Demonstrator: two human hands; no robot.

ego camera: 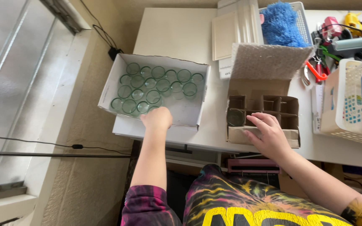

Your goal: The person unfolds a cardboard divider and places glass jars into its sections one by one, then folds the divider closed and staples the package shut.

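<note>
On white table (177, 37), left hand (157, 119) fingers curled into white box (114, 81), hold unclear, right hand (269, 136) fingers spread on brown divider carton (290, 111).

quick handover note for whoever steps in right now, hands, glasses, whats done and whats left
Left hand: closed, at the near edge of the white box, by the clear green-tinted glasses; whether it holds one cannot be told.
Right hand: open, resting on the divided cardboard box.
Done: about twenty glasses stand in the white box.
Left: one glass shows in a front-left cell; the other visible cells look empty.
</note>
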